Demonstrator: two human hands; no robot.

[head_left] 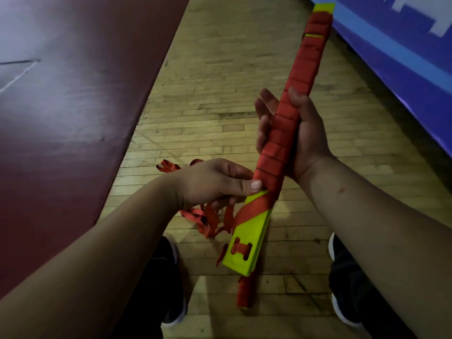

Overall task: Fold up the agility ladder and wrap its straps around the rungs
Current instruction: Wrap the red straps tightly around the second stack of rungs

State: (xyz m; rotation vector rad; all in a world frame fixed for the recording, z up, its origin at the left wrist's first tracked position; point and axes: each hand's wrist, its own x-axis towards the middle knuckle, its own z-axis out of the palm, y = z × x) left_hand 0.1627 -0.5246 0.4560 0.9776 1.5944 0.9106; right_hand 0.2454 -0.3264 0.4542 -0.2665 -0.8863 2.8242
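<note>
Both hands' grip: right hand (pixel 297 133) clasps rungs (pixel 288 133), left hand (pixel 217 182) pinches strap (pixel 254 206).

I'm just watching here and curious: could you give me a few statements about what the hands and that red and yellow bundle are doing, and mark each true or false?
1. The right hand grips the stacked rungs around the middle. True.
2. The rungs are fully covered by red strap. False: the near end shows bare yellow.
3. The left hand pinches strap against the bundle. True.
4. No loose strap remains. False: a loose tangle hangs below the left hand.
5. The floor is carpet. False: it is wood boards.
</note>
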